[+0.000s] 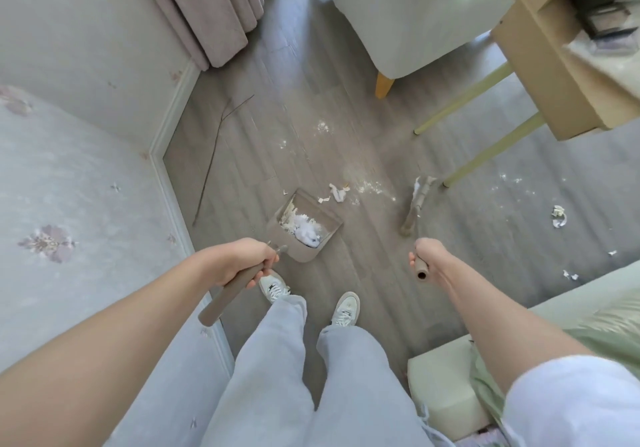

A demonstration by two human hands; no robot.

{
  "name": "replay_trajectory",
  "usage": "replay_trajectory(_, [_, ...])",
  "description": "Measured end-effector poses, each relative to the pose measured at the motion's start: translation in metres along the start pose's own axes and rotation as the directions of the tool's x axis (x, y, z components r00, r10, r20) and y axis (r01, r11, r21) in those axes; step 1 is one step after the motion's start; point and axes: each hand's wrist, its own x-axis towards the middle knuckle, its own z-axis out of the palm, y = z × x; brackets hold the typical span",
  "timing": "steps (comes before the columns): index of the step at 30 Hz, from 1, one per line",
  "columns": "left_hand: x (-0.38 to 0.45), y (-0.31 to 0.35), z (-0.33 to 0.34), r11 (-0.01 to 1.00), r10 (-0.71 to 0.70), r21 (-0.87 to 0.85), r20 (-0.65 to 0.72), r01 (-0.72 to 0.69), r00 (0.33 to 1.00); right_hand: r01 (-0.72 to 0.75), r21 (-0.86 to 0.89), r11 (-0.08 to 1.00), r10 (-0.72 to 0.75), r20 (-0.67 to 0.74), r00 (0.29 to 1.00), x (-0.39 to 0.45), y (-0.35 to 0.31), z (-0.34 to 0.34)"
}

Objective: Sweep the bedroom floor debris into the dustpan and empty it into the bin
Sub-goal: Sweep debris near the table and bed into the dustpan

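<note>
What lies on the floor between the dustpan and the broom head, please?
In the head view, crumpled white paper scraps and scattered white powder lie between the dustpan and the broom head.

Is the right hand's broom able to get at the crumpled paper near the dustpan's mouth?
Probably yes. The right hand grips the broom, and only bare floor lies between its bristles and the crumpled paper beside the dustpan.
</note>
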Motion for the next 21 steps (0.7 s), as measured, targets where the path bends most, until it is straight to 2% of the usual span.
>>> replay_trajectory(3, [0.009, -0.001, -0.014, 0.998, -0.001, 0.064, 0.012, 0.001, 1.000, 0.044, -0.176, 0.983, -0.034, 0.060, 0.998, -0.001, -0.013, 0.060])
replay_trajectory(6, [0.014, -0.001, -0.034, 0.994, -0.005, 0.111, 0.024, 0.002, 1.000, 0.059, -0.221, 0.973, -0.025, 0.156, 0.987, -0.025, -0.020, 0.109])
replay_trajectory(8, [0.011, 0.003, -0.052, 0.994, 0.007, 0.111, 0.036, -0.011, 0.999, 0.085, -0.249, 0.965, -0.038, 0.190, 0.981, -0.040, -0.028, 0.125])
replay_trajectory(12, [0.005, 0.012, -0.089, 0.993, 0.018, 0.117, 0.044, -0.023, 0.999, 0.134, -0.291, 0.947, -0.079, 0.191, 0.978, -0.059, -0.050, 0.115])
replay_trajectory(16, [0.009, 0.015, -0.119, 0.997, 0.011, 0.078, 0.057, -0.015, 0.998, 0.321, -0.500, 0.804, -0.263, 0.184, 0.947, -0.044, -0.087, 0.093])
replay_trajectory(18, [0.014, 0.017, -0.126, 0.999, -0.002, 0.040, 0.056, 0.000, 0.998, 0.366, -0.588, 0.722, -0.338, 0.161, 0.927, -0.025, -0.120, 0.093])
replay_trajectory(21, [0.030, 0.025, -0.138, 0.998, -0.018, -0.063, 0.043, 0.021, 0.999, 0.388, -0.698, 0.602, -0.373, 0.184, 0.909, 0.012, -0.186, 0.119])
